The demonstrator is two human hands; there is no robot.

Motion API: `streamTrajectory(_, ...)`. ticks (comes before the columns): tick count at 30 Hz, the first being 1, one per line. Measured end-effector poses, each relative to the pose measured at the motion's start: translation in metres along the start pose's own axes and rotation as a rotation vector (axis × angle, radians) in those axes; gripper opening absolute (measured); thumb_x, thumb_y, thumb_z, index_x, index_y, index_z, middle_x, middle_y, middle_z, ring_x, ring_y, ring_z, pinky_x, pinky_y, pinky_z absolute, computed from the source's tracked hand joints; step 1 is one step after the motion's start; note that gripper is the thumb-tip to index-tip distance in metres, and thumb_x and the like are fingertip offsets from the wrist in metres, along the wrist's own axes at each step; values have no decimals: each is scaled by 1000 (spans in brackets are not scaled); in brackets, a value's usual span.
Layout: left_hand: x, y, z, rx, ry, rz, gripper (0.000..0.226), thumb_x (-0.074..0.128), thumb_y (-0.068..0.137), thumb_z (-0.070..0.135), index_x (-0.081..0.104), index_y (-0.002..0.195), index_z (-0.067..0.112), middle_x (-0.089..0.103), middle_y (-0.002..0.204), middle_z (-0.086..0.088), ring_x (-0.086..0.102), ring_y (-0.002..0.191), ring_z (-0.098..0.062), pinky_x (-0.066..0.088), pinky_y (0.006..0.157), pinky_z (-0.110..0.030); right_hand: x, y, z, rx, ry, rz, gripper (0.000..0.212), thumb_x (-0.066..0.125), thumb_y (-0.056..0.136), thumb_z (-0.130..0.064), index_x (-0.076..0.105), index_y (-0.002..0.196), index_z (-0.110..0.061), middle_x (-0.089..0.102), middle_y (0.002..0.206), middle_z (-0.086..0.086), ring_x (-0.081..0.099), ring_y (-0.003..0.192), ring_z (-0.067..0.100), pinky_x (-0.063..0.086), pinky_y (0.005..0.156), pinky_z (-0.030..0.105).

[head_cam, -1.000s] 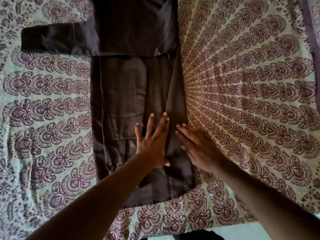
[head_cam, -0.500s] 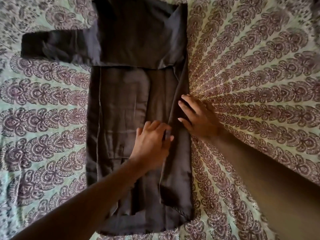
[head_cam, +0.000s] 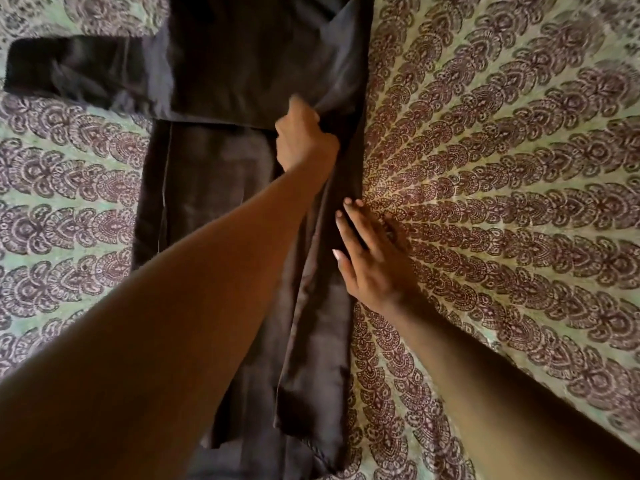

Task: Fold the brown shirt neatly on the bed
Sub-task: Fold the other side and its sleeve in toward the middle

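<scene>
Here my left hand (head_cam: 304,138) pinches a fold of the brown shirt (head_cam: 221,188) — spread lengthwise on the bed (head_cam: 502,174) — while my right hand (head_cam: 372,261) presses its right edge, fingers straight.

left hand (head_cam: 304,140): fingers curled, arm extended | right hand (head_cam: 375,261): fingers straight, palm down

Brown shirt (head_cam: 214,188): woven cloth, smooth, faint satin sheen along folded edges, fine creases, pale stitched seam on one side. Bedspread (head_cam: 502,202): matt printed cotton-like cloth, pale green ground, maroon scalloped motifs, slightly textured.
</scene>
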State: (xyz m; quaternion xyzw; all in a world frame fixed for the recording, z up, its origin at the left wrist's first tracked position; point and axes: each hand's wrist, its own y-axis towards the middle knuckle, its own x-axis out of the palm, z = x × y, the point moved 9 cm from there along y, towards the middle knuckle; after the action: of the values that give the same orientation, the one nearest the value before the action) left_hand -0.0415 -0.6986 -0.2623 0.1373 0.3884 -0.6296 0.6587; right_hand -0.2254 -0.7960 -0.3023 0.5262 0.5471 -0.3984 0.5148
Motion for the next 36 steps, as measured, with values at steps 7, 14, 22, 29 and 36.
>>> streamTrajectory(7, -9, 13, 7, 270, 134, -17, 25, 48, 84, -2, 55, 106, 9, 66, 98, -8, 65, 89, -31, 58, 77, -48, 0, 1, 1, 12, 19, -13, 56, 42, 105, -42, 46, 153, -13, 31, 167, 6, 28, 155, 20, 28, 119, 52)
streamTrajectory(14, -20, -54, -39, 243, 145, -1, 13, 55, 95, 22, 58, 104, 14, 66, 103, -8, 63, 90, -26, 52, 73, -38, 3, 1, 0, -12, -11, -97, 64, 40, 103, -53, 40, 157, -18, 27, 169, 8, 26, 156, 22, 24, 122, 51)
streamTrajectory(22, -25, -173, -131, 116, 232, -237, 20, 66, 94, 29, 52, 108, 30, 69, 93, 5, 68, 80, -22, 60, 69, -47, -3, -3, -4, -59, -29, -153, 70, 39, 102, -58, 32, 160, -20, 18, 171, 9, 14, 159, 24, 22, 121, 53)
streamTrajectory(29, -23, -215, -138, 471, 529, -36, 39, 61, 94, 41, 60, 125, 18, 56, 131, -4, 55, 114, -28, 47, 87, -47, -4, -34, -41, -490, 18, -224, 54, 36, 109, -37, 35, 160, -16, 16, 171, 9, 12, 159, 27, 24, 121, 54)
streamTrajectory(36, -6, -245, -178, 627, 643, -159, 68, 48, 100, 47, 29, 161, 24, 12, 173, 1, 25, 156, -27, 34, 117, -53, 0, 14, -4, -464, -123, -355, 87, 34, 92, -81, 15, 164, -36, 3, 174, 0, 7, 160, 23, 19, 124, 57)
